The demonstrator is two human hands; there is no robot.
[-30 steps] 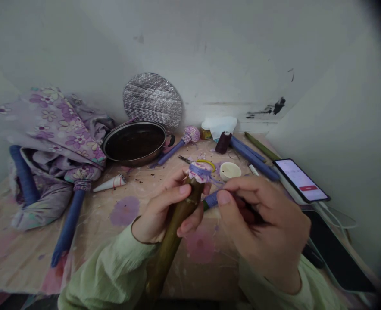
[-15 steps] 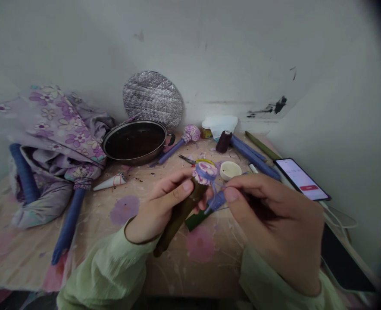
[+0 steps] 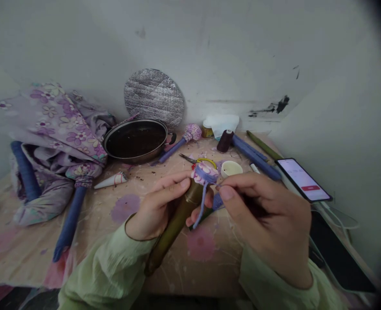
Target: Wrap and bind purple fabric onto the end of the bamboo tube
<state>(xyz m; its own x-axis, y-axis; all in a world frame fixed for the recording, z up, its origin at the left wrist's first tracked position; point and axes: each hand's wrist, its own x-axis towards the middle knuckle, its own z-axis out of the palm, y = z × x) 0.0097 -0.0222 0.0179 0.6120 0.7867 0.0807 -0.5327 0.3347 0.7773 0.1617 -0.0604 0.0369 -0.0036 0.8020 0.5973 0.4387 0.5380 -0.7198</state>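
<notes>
"Where do we have the green stick (image 3: 174,226)?"

"Tilted above the table (image 3: 90,224), our left hand (image 3: 153,211) wrapped around it, below the cloth-covered tip (image 3: 206,172)."

"And our right hand (image 3: 270,221)?"

"Just beside that tip, pinched narrow; we can't tell on what."

Olive-green stick (image 3: 173,227), purple-and-white patterned cloth cap (image 3: 207,166), blue yarn (image 3: 202,203)

Stick (image 3: 167,243) partly hidden, phone text (image 3: 295,169) blurred
</notes>
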